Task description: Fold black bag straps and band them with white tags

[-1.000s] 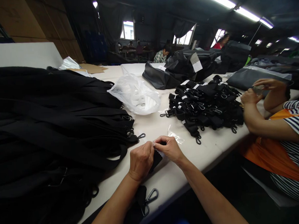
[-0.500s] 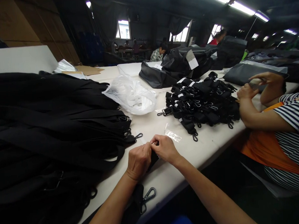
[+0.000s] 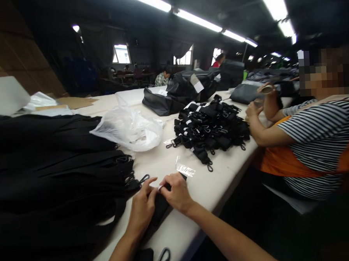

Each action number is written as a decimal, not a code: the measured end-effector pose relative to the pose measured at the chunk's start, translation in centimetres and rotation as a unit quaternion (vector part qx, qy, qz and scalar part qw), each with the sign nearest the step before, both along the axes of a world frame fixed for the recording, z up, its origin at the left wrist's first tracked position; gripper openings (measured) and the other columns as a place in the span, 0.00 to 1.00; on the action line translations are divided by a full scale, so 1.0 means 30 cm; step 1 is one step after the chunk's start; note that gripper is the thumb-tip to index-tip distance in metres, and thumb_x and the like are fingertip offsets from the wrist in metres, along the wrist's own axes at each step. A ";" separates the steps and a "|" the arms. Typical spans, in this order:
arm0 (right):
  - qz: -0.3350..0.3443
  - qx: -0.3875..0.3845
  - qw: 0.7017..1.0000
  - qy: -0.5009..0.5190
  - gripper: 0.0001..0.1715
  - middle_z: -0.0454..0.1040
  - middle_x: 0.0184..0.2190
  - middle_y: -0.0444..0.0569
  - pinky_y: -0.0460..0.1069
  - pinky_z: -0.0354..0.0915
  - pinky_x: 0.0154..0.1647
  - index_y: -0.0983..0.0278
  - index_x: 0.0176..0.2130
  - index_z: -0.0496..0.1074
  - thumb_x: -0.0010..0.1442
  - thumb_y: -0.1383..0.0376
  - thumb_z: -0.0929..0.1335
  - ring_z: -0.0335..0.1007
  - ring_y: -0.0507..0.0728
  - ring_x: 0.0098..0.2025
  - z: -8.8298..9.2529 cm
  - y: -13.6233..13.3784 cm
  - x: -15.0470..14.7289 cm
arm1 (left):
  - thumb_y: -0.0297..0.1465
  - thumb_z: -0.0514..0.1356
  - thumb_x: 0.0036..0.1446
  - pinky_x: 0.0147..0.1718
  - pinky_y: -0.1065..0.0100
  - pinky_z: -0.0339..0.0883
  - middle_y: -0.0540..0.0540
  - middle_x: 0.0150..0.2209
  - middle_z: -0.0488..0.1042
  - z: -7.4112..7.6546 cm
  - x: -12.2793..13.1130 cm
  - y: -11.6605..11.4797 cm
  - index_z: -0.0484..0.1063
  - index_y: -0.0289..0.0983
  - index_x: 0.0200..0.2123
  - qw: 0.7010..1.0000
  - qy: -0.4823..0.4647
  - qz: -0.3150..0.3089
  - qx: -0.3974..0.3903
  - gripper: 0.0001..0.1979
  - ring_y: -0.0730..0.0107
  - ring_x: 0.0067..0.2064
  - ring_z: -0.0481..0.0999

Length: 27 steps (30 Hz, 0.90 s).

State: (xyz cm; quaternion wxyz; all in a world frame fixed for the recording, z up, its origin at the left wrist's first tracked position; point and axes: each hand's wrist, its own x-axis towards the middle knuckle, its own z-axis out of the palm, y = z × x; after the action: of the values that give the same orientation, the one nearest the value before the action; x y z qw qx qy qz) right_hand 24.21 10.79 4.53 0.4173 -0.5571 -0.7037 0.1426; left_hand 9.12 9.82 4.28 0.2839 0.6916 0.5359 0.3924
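A folded black webbing strap [image 3: 160, 210] lies on the pale table under my two hands. My right hand [image 3: 177, 191] is closed on the strap, its fingers curled over the far part. A small white piece [image 3: 159, 188] shows at the fingertips, too small to make out. My left hand [image 3: 140, 208] is beside the strap, index finger stretched out and apart from the thumb, both close to the white piece. A metal snap hook [image 3: 163, 259] on a black strap end lies at the near table edge, below my left forearm.
A large heap of black straps [image 3: 53, 160] covers the left side. Beyond my hands are a crumpled clear plastic bag [image 3: 133, 128] and a pile of bundled straps with hooks [image 3: 211, 124]. Black bags [image 3: 175, 93] lie farther back. A co-worker [image 3: 315, 138] holds a tape roll [image 3: 266, 89] at right.
The view has swung right and up, bringing more of the co-worker into sight. My left hand's index finger has lifted away from the right fingertips, and a small white piece now shows there.
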 end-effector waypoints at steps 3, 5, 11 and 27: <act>0.008 0.039 0.998 0.042 0.07 0.78 0.28 0.42 0.51 0.61 0.46 0.60 0.28 0.75 0.51 0.73 0.71 0.71 0.54 0.33 -0.029 0.006 0.004 | 0.37 0.59 0.59 0.42 0.68 0.72 0.49 0.41 0.81 -0.034 -0.026 0.038 0.77 0.44 0.44 0.998 -0.034 -0.040 0.018 0.12 0.63 0.43 0.80; 0.029 0.062 0.996 0.064 0.09 0.78 0.27 0.41 0.50 0.61 0.47 0.61 0.28 0.75 0.49 0.75 0.72 0.72 0.52 0.31 -0.040 0.011 0.011 | 0.37 0.61 0.57 0.43 0.68 0.72 0.51 0.41 0.81 -0.055 -0.042 0.057 0.79 0.45 0.39 0.995 -0.032 -0.056 0.082 0.09 0.63 0.43 0.80; 0.029 0.129 0.987 0.093 0.06 0.76 0.26 0.41 0.50 0.61 0.47 0.61 0.30 0.76 0.50 0.71 0.72 0.70 0.53 0.33 -0.047 0.009 0.022 | 0.36 0.59 0.58 0.34 0.72 0.73 0.50 0.34 0.80 -0.039 -0.049 0.056 0.78 0.43 0.36 0.975 0.013 -0.077 0.207 0.08 0.68 0.33 0.80; -0.074 -0.092 0.975 0.189 0.26 0.57 0.18 0.40 0.46 0.48 0.25 0.63 0.21 0.57 0.66 0.53 0.61 0.49 0.50 0.23 0.025 -0.097 -0.090 | 0.38 0.60 0.56 0.32 0.71 0.65 0.49 0.28 0.77 0.070 0.025 -0.052 0.75 0.39 0.30 0.982 -0.011 0.063 0.177 0.09 0.68 0.28 0.75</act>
State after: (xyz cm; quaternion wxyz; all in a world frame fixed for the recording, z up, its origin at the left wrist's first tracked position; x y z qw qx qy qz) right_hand 21.51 7.87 5.29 0.4994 -0.6061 -0.5529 0.2784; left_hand 9.87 8.24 6.39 0.1379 0.6915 0.4970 0.5057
